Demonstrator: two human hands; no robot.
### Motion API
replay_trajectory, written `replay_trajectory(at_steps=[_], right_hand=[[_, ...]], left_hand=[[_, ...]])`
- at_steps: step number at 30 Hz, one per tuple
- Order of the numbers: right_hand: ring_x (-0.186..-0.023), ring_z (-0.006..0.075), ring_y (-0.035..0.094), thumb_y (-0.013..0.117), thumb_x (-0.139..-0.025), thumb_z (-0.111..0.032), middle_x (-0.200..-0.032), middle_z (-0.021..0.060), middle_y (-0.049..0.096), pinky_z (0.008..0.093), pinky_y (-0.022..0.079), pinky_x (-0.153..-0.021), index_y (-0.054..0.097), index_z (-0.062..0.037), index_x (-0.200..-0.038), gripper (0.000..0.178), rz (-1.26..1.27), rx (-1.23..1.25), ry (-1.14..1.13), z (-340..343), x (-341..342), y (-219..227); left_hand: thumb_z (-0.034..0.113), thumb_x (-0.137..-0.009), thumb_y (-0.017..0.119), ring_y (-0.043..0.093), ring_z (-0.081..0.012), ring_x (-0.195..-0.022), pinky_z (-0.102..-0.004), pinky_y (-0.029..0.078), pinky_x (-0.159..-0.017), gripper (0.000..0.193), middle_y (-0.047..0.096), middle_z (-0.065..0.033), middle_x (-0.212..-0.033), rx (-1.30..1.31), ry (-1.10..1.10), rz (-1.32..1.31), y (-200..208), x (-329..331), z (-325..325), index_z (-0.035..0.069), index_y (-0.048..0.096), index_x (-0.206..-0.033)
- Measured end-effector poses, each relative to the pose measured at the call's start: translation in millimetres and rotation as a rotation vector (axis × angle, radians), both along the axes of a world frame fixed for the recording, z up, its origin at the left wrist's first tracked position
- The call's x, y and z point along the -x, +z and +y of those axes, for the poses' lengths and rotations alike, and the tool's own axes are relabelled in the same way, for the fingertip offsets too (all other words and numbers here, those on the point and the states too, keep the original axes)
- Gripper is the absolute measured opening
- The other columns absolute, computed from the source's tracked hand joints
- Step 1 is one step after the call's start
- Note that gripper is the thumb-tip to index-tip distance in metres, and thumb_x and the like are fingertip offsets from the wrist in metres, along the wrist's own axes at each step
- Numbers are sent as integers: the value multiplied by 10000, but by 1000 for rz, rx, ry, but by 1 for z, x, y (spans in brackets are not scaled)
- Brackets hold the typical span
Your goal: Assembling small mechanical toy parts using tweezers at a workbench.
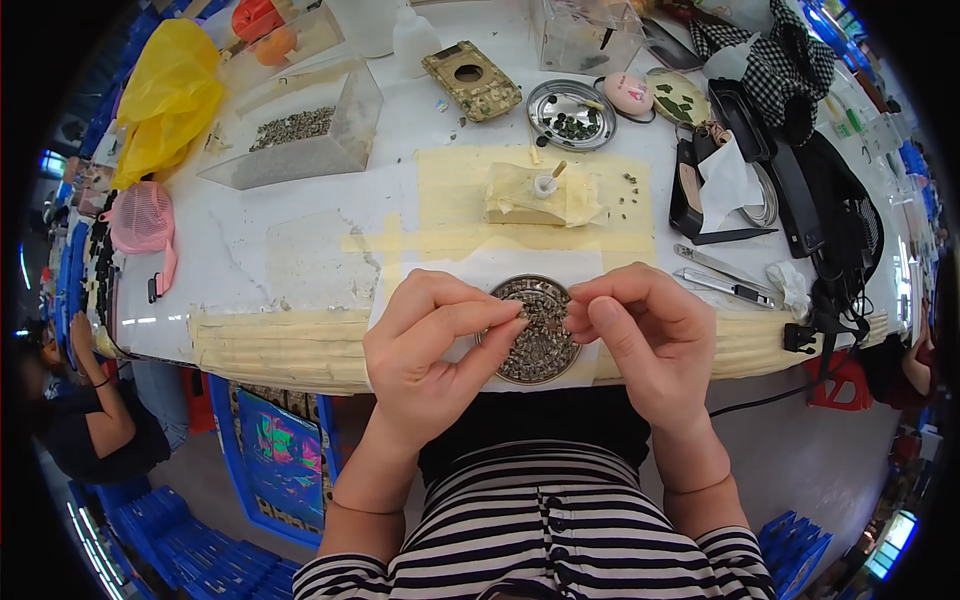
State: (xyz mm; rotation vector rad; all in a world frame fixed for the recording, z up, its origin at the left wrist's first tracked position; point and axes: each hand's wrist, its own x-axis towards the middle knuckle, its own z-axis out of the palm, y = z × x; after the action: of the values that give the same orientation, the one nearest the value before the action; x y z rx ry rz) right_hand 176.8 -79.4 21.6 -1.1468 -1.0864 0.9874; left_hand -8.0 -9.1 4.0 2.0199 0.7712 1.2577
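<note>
A round metal dish (538, 372) full of small metallic pieces lies on white paper at the table's front edge. Over its left side is my left hand (435, 335), thumb and forefinger pinched together on something too small to name. My right hand (650, 335) is over the dish's right side, its fingertips also drawn together; whatever they hold is hidden. The two hands are apart, with the dish's contents showing between them. Just beyond, a tape-covered block (540, 200) carries a small white cup (545, 185) with a stick standing in it.
A clear bin (350, 130) of small metal bits, a tan model tank hull (470, 80) and a metal plate (572, 115) of dark green parts stand farther back. Tweezers (722, 265), a craft knife (725, 287) and black cases lie right; a pink mesh basket (142, 217) sits left.
</note>
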Motion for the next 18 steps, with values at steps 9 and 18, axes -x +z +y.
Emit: replay_trajectory(at_steps=[9, 18], right_hand=[[-693, 137, 633, 677, -859, 13, -797, 85, 683, 242, 485, -631, 709, 38, -933, 85, -283, -91, -146, -4, -8, -11], [-681, 186, 639, 688, -814, 52, -793, 108, 692, 265, 489, -640, 694, 40, -876, 64, -385, -129, -228, -5, -6, -18]], left_hand=[[-53, -667, 783, 572, -200, -761, -298, 455, -684, 203, 643, -53, -802, -18, 57, 212, 4, 10, -8, 26, 732, -847], [-36, -729, 746, 554, -193, -757, -292, 440, -694, 166, 640, -63, -810, 48, 45, 250, 15, 20, 5, 7, 732, -889]])
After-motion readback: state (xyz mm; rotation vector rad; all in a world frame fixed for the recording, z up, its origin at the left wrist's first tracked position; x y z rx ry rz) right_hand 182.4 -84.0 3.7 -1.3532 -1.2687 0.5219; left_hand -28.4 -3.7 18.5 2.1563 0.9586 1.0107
